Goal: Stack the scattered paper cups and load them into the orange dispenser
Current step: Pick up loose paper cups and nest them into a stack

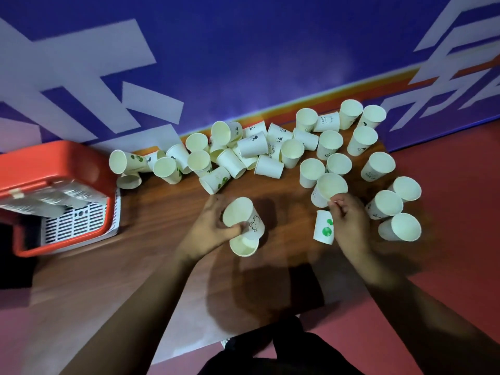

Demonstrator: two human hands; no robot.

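Observation:
My left hand point(209, 228) grips a white paper cup with a bear print point(243, 216) near the table's middle; another upright cup point(244, 246) stands right under it. My right hand point(349, 220) pinches the rim of a tilted cup point(328, 189). A cup with a green print point(323, 227) lies at that hand's palm side. Several more white cups are scattered along the far edge, some upright point(362, 140), some on their sides point(124, 162). The orange dispenser point(51, 169) sits at the left end of the table.
The wooden table point(162, 212) stands against a blue and white wall point(243, 50). A white slotted grille point(78, 220) shows inside the dispenser's open front. Red floor point(460, 185) lies to the right. Upright cups point(400, 230) crowd the right edge.

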